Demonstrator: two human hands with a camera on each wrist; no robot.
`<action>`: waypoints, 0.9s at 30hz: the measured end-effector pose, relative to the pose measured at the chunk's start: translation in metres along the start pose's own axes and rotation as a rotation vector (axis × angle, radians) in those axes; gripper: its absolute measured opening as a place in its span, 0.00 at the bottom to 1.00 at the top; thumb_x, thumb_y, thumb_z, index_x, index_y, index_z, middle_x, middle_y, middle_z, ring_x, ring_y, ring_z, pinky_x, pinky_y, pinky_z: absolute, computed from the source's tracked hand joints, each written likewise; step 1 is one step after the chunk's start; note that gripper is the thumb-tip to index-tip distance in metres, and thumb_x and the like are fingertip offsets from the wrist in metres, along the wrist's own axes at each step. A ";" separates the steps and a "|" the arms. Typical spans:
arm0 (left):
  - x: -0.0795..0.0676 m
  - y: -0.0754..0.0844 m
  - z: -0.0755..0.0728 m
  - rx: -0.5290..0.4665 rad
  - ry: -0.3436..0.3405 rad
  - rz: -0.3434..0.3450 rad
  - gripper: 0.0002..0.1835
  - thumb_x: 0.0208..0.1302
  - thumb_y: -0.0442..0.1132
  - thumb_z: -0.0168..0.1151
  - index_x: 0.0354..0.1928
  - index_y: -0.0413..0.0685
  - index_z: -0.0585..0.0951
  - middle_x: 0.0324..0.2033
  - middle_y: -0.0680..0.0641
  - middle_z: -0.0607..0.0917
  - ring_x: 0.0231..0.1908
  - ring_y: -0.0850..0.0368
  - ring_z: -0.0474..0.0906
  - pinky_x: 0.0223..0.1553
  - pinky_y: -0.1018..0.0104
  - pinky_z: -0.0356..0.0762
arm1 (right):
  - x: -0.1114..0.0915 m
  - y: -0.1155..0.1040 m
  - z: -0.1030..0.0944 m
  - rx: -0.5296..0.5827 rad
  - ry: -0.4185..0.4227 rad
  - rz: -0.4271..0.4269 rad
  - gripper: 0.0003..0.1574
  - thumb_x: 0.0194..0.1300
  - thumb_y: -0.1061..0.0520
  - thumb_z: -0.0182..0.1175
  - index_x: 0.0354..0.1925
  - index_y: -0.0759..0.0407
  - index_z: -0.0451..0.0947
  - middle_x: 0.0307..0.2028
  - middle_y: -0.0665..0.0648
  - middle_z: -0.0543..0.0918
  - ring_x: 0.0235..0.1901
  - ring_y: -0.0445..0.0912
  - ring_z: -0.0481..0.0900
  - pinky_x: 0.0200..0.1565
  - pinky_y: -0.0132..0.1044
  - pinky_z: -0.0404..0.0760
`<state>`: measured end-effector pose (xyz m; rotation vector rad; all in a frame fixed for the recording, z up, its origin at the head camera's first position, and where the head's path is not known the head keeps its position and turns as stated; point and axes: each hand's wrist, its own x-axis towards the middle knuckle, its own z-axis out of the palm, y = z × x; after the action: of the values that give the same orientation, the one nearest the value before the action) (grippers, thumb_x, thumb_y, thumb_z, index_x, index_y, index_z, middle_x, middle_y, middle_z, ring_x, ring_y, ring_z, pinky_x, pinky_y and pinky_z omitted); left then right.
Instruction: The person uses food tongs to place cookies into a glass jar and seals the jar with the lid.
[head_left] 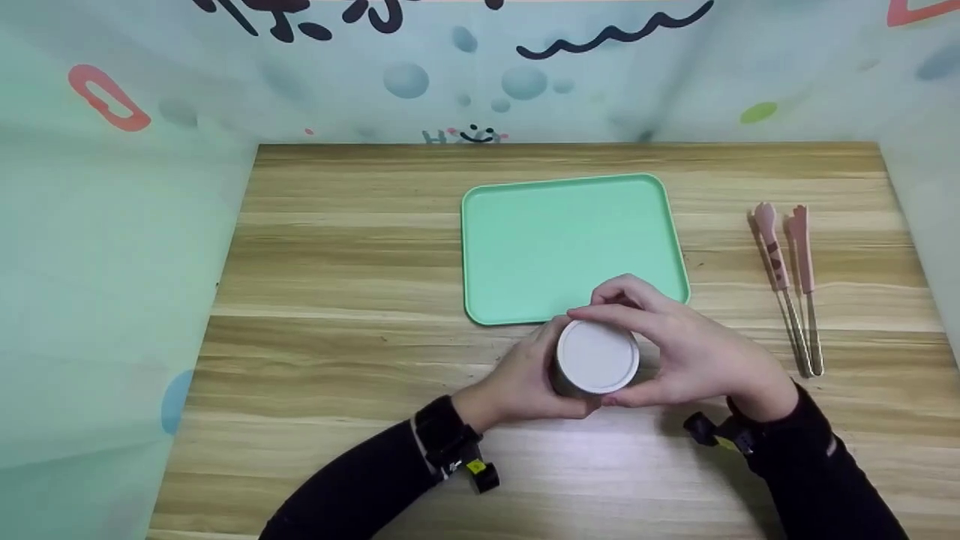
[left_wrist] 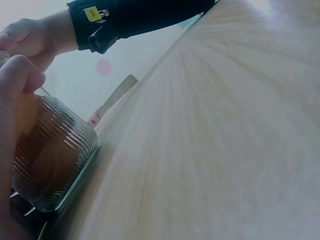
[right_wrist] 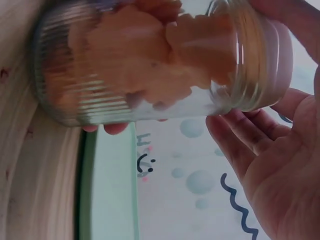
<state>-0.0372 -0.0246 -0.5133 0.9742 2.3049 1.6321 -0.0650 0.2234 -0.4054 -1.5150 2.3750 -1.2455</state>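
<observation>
A ribbed glass jar (right_wrist: 125,65) with a white lid (head_left: 598,356) stands in front of me near the tray's front edge. Orange-brown chunks (right_wrist: 155,55) fill much of it. My left hand (head_left: 525,375) grips the jar's body from the left, its thumb along the near side. Fingertips (right_wrist: 115,128) of that hand show past the glass in the right wrist view. My right hand (head_left: 682,345) holds the lid's rim between thumb and fingers from the right. In the left wrist view the jar (left_wrist: 55,155) is partly hidden by the left hand.
A pale green tray (head_left: 562,240) lies behind the jar on the wood-grain table (head_left: 337,300). To the right lie two slim pink-and-metal lengths (head_left: 802,247), side by side, their metal ends close together. Printed cloth (head_left: 420,82) hangs along the table's back and sides.
</observation>
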 end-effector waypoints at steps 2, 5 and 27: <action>0.000 0.001 0.000 0.001 0.004 -0.004 0.53 0.50 0.48 0.86 0.76 0.53 0.67 0.66 0.49 0.80 0.65 0.59 0.77 0.70 0.62 0.76 | -0.001 0.002 0.001 0.013 -0.002 0.005 0.58 0.51 0.47 0.89 0.75 0.58 0.76 0.64 0.60 0.73 0.63 0.52 0.73 0.70 0.30 0.69; 0.000 0.001 0.001 0.001 0.008 0.000 0.53 0.50 0.49 0.86 0.77 0.51 0.67 0.67 0.49 0.79 0.65 0.59 0.77 0.70 0.62 0.76 | -0.002 0.004 0.001 0.040 -0.012 0.014 0.58 0.50 0.49 0.89 0.75 0.57 0.76 0.64 0.60 0.73 0.62 0.51 0.73 0.70 0.30 0.70; 0.002 0.001 0.000 -0.051 -0.016 0.033 0.54 0.50 0.45 0.88 0.78 0.52 0.67 0.69 0.50 0.80 0.69 0.60 0.76 0.73 0.61 0.73 | -0.004 -0.019 -0.014 -0.202 0.065 0.138 0.49 0.43 0.30 0.89 0.50 0.57 0.78 0.49 0.48 0.75 0.51 0.41 0.77 0.57 0.28 0.76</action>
<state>-0.0379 -0.0236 -0.5118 1.0153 2.2368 1.6805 -0.0549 0.2309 -0.3848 -1.3474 2.6673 -1.0700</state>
